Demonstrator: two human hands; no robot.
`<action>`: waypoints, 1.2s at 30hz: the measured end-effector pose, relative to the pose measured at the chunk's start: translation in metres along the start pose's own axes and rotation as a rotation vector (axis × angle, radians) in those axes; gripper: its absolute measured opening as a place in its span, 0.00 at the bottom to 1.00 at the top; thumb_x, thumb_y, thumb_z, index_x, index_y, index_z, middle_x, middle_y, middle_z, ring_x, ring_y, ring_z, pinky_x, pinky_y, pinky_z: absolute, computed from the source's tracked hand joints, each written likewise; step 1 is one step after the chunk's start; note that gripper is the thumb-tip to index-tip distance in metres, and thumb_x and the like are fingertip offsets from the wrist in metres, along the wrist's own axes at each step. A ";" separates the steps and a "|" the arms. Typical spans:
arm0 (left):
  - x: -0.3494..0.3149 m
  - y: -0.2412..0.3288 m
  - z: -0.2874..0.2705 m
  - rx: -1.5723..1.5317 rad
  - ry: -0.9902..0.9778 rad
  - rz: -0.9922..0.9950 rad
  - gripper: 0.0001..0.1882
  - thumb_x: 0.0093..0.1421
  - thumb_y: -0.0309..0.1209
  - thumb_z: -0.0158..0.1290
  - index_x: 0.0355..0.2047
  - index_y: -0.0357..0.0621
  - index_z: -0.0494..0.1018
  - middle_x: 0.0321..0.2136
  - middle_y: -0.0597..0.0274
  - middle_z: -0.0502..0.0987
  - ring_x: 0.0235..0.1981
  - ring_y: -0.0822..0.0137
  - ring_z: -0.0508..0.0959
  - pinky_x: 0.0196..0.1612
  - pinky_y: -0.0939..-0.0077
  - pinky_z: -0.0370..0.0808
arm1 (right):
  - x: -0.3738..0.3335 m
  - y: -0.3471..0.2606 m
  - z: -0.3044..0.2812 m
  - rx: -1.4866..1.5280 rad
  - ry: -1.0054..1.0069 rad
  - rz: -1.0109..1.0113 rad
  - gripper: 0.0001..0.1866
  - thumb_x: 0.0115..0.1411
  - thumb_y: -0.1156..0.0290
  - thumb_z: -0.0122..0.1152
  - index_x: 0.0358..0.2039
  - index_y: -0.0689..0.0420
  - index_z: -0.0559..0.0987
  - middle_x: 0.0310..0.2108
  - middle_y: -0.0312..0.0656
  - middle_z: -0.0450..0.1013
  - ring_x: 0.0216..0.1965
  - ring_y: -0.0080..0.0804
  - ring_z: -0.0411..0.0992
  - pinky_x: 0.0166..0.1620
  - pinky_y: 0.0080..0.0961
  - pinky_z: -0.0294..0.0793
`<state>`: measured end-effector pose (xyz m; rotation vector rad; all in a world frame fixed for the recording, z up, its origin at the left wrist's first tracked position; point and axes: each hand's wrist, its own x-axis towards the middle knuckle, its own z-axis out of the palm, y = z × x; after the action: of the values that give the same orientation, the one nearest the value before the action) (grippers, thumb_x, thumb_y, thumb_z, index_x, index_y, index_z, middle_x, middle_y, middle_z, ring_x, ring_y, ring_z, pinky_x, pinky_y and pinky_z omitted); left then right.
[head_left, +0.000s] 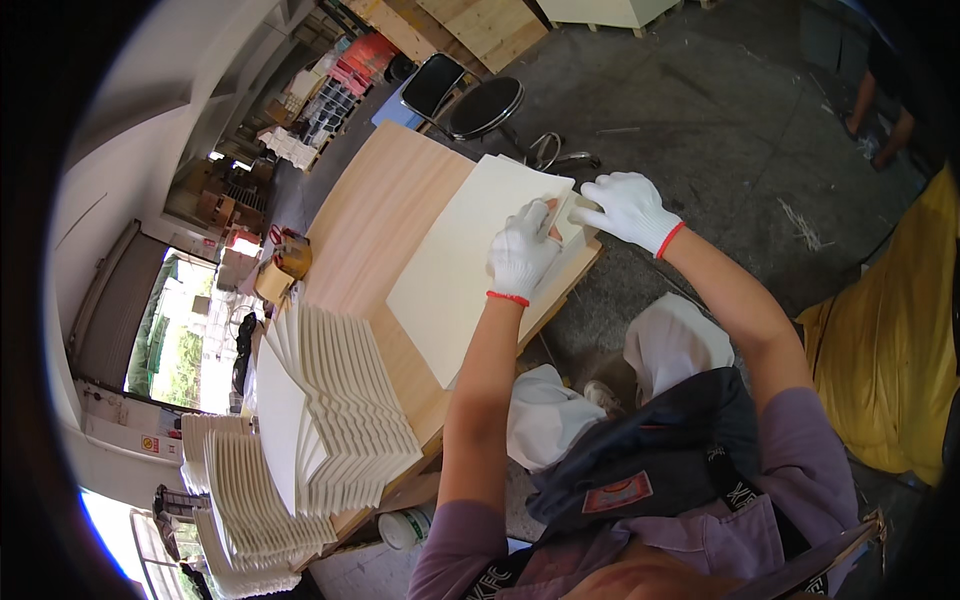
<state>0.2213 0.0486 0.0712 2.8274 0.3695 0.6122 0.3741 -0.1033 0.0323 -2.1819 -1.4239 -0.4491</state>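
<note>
A flat cream sheet (470,250), with more layers under its right edge, lies on the wood-grain tabletop (390,185). My left hand (522,250), in a white knit glove with a red cuff, rests on the sheet near its right end. Its fingers curl at the sheet's edge, and some bare fingertip shows. Just right of it, my right hand (632,212), gloved the same way, is at the edge by the far right corner. Thumb and forefinger are apart there; whether they touch the sheet is hard to see.
Tall stacks of wavy cream sheets (345,410) stand at the table's near left, with more stacks (245,490) beyond. Tape rolls (290,255) sit on the left edge. A black chair (485,108) stands past the far end. Yellow fabric (885,330) hangs at right; another person's hands (875,145) show at far right.
</note>
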 end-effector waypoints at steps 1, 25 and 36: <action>0.004 -0.003 0.002 0.028 -0.002 -0.011 0.23 0.56 0.32 0.58 0.54 0.56 0.76 0.49 0.60 0.80 0.47 0.53 0.80 0.50 0.61 0.78 | 0.004 -0.001 -0.004 -0.024 0.007 -0.036 0.25 0.63 0.41 0.54 0.33 0.53 0.80 0.28 0.45 0.76 0.32 0.47 0.77 0.37 0.43 0.77; -0.003 -0.022 0.008 -0.453 -0.091 -0.136 0.18 0.61 0.33 0.61 0.53 0.51 0.78 0.50 0.54 0.81 0.49 0.55 0.82 0.53 0.67 0.76 | 0.010 -0.030 0.023 0.637 0.054 0.416 0.27 0.71 0.42 0.39 0.41 0.54 0.74 0.30 0.53 0.76 0.38 0.58 0.75 0.40 0.50 0.69; -0.006 -0.014 0.004 -0.303 -0.086 -0.070 0.19 0.59 0.34 0.64 0.52 0.56 0.78 0.32 0.58 0.78 0.29 0.61 0.78 0.39 0.68 0.76 | 0.011 -0.031 0.026 0.609 0.064 0.414 0.26 0.72 0.42 0.39 0.39 0.54 0.73 0.31 0.55 0.76 0.37 0.60 0.74 0.38 0.51 0.69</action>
<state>0.2147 0.0593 0.0614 2.5301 0.3275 0.4840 0.3499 -0.0700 0.0231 -1.8550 -0.8796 0.0643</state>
